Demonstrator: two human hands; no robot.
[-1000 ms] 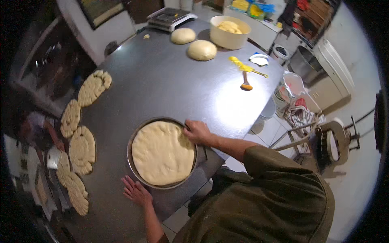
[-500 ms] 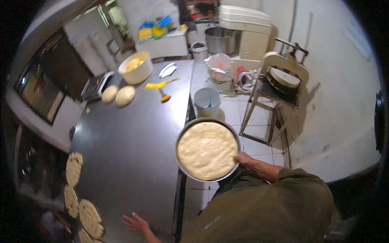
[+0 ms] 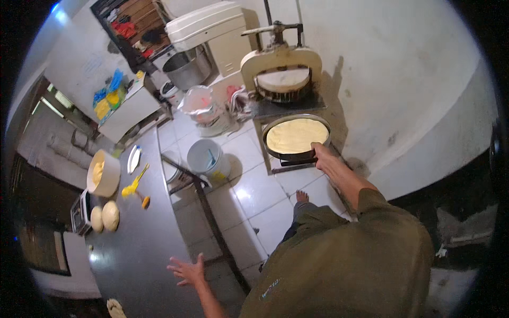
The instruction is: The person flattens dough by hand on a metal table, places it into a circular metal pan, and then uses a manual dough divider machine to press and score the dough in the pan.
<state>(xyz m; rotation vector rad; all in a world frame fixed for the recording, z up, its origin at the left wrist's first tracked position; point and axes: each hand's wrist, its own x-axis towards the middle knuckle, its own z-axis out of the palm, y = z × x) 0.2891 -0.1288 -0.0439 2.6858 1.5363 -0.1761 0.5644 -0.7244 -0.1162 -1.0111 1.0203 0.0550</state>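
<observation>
My right hand grips the near right rim of a round metal pan filled with flattened pale dough. The pan is held out just below and in front of a cream press machine. My left hand has its fingers spread, holding nothing, near the edge of the steel table. Two dough balls, a white tub with yellow dough inside, yellow tools and a scale are on the table.
A grey bucket and a sack stand on the tiled floor, left of the press. A mixer and a low white counter are behind. A dark metal bar runs along the table side. A wall bounds the right.
My right hand has lifted the pan off the table and carried it right to the press. My left hand stayed by the table, fingers spreading. The view has swung right toward the press.
</observation>
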